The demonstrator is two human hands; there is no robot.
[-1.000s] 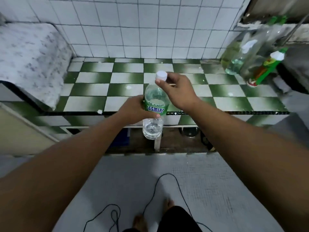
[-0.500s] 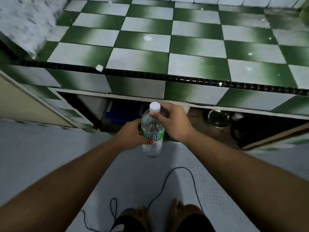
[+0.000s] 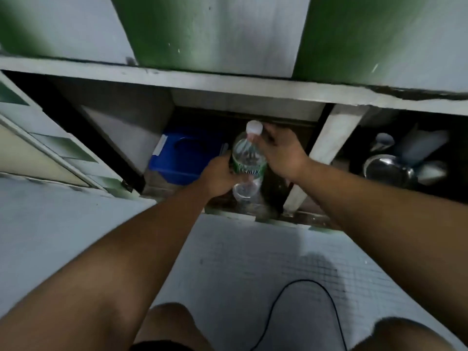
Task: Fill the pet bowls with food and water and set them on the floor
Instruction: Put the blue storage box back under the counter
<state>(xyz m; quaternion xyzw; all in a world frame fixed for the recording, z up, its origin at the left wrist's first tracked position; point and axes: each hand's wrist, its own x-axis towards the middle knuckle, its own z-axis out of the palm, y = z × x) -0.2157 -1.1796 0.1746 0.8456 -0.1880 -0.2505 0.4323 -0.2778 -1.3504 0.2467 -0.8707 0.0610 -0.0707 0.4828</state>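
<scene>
- Facing the green-and-white counter front (image 3: 215, 34) at 12 o'clock, I have the pale floor (image 3: 76, 236) under me, with a black cable (image 3: 314, 283) looping at 5 o'clock.
- The space under the counter is open and dark. A white post (image 3: 329, 148) splits it at 1 o'clock.
- A blue tub (image 3: 182, 158) sits in the left compartment at 11 o'clock.
- The steel bowl (image 3: 387, 171) lies in the right compartment at 2 o'clock, well apart from both hands. I cannot tell whether anything is in it. It should be stiff and smooth, so I would lift it by the rim, and carry it level in both hands once it holds water.
- The water bottle (image 3: 247, 153) is at 12 o'clock, held in the air before the left compartment. It looks like thin, light plastic. The walls will likely dent, and a squeeze with the top off would push water out, so the label band is the firmest hold.
- My left hand (image 3: 219, 176) is curled round the bottle at that band.
- My right hand (image 3: 283, 153) pinches the white cap (image 3: 254, 127), which is on the neck. It is small and easy to drop.
</scene>
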